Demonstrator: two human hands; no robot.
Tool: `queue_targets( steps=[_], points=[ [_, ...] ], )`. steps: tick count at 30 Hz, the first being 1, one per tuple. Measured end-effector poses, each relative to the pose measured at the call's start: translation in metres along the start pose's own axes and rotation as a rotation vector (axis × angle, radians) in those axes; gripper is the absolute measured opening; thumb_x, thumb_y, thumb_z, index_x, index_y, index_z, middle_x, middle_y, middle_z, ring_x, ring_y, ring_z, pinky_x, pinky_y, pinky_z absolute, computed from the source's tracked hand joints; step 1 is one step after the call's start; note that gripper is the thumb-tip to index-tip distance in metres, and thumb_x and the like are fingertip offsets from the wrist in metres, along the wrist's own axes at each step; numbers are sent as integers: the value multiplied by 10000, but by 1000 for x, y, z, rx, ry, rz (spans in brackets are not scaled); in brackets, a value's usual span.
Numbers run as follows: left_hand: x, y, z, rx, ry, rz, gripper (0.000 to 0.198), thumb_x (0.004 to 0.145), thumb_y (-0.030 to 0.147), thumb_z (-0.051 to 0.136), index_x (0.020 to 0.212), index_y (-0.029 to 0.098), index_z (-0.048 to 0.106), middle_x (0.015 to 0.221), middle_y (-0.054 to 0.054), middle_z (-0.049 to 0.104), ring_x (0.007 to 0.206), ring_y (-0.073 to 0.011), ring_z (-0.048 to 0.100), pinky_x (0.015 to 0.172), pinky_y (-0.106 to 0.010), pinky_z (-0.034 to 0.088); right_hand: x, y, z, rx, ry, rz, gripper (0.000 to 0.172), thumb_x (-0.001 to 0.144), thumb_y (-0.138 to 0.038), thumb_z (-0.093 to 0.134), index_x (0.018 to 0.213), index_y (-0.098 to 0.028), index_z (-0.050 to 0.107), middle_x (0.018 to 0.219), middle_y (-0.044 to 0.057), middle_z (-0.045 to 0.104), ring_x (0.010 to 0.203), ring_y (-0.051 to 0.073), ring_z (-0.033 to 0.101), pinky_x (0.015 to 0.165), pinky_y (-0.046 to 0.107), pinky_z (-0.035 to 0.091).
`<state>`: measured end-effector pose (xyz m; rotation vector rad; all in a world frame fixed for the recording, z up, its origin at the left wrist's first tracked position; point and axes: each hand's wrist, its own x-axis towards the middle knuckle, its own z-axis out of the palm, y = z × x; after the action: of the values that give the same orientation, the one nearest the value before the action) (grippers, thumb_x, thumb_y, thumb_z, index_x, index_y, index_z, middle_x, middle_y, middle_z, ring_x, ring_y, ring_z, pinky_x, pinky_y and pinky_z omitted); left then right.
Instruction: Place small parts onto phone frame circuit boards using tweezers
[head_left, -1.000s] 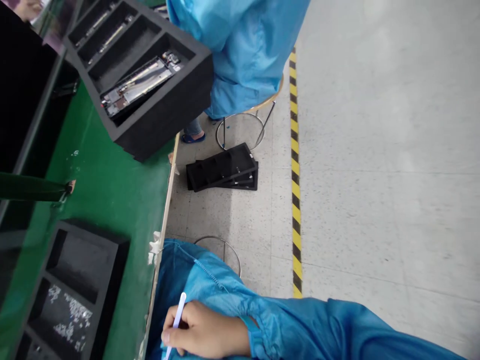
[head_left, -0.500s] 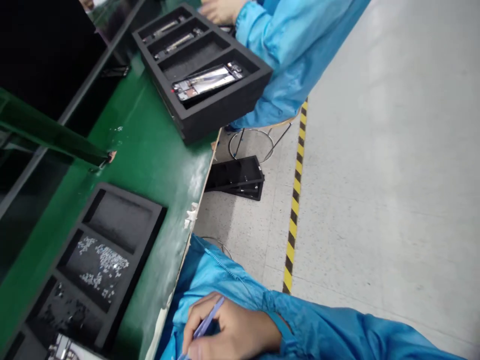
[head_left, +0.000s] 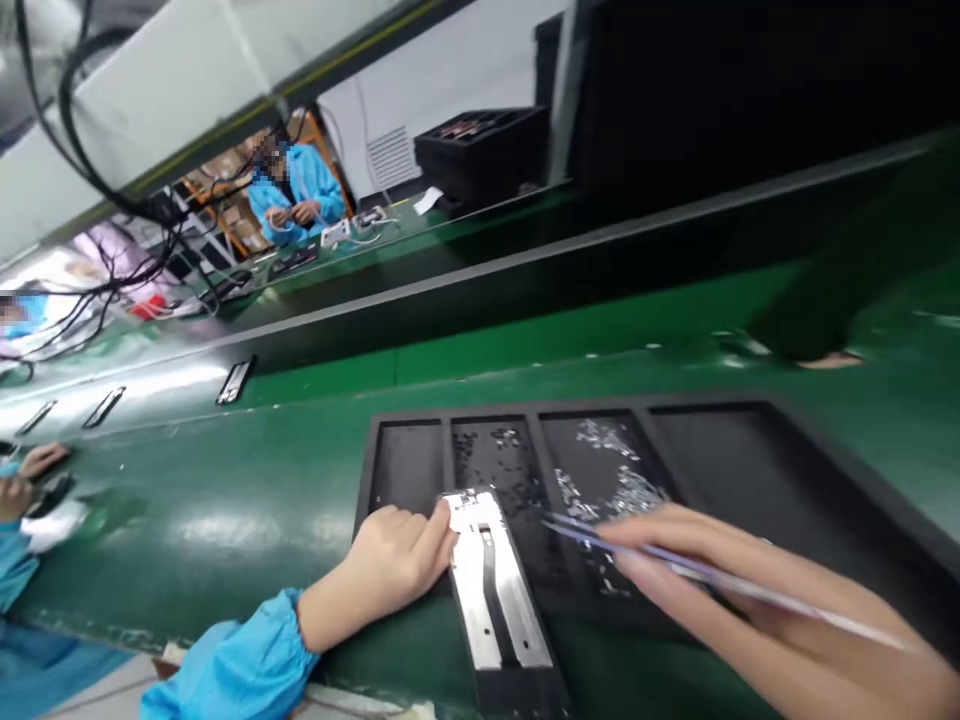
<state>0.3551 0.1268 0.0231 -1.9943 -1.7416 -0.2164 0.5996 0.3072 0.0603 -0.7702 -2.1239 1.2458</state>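
A black foam tray (head_left: pixel 750 440) with several compartments lies on the green bench (head_left: pixel 225 500); two compartments hold small silvery parts (head_left: pixel 607 470). A silver metal frame on a black fixture (head_left: pixel 491 590) leans over the tray's near edge. My left hand (head_left: pixel 394 560) is curled against the frame's left side, fingers pressed to it. My right hand (head_left: pixel 750 600) is closed on pale blue tweezers (head_left: pixel 600 535), blurred by motion, with their tips over the tray near the silvery parts.
A green conveyor (head_left: pixel 150 385) behind the bench carries dark phone-like parts (head_left: pixel 234 380). Another worker's hand (head_left: pixel 30 470) is at the far left. A person in blue (head_left: pixel 296 190) sits across the line, beside a black stack of trays (head_left: pixel 480 145). Cables hang at the upper left.
The view swung from the floor and bench edge to the bench top. My right hand rose from my lap with the tweezers to the tray. My left hand came into view on the frame.
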Motion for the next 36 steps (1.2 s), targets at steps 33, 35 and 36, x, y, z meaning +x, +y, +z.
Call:
queue_targets(
  steps=[33, 35, 36],
  points=[
    [-15, 86, -38, -89, 64, -589, 502, 978, 300, 553, 1445, 123, 503, 1269, -203, 626, 1130, -316, 679, 848, -453, 636, 90, 33, 77, 25, -493, -286, 210, 1049, -375, 523, 1138, -266, 679, 1082, 56, 742, 991, 235, 720, 839, 380, 577],
    [-16, 128, -23, 37, 101, -762, 697, 861, 146, 706, 1507, 185, 448, 1435, -209, 534, 1267, -327, 630, 891, -419, 647, 91, 35, 80, 73, -432, -197, 237, 1030, -430, 551, 1113, -266, 701, 1068, 59, 759, 986, 246, 729, 845, 390, 583],
    [-13, 145, -13, 69, 107, -817, 810, 808, 139, 761, 1536, 188, 409, 1509, -229, 472, 1325, -373, 590, 917, -469, 645, 93, 35, 81, 126, -394, -148, 261, 1019, -461, 563, 1100, -260, 708, 1041, 62, 765, 958, 244, 735, 835, 389, 588]
  ],
)
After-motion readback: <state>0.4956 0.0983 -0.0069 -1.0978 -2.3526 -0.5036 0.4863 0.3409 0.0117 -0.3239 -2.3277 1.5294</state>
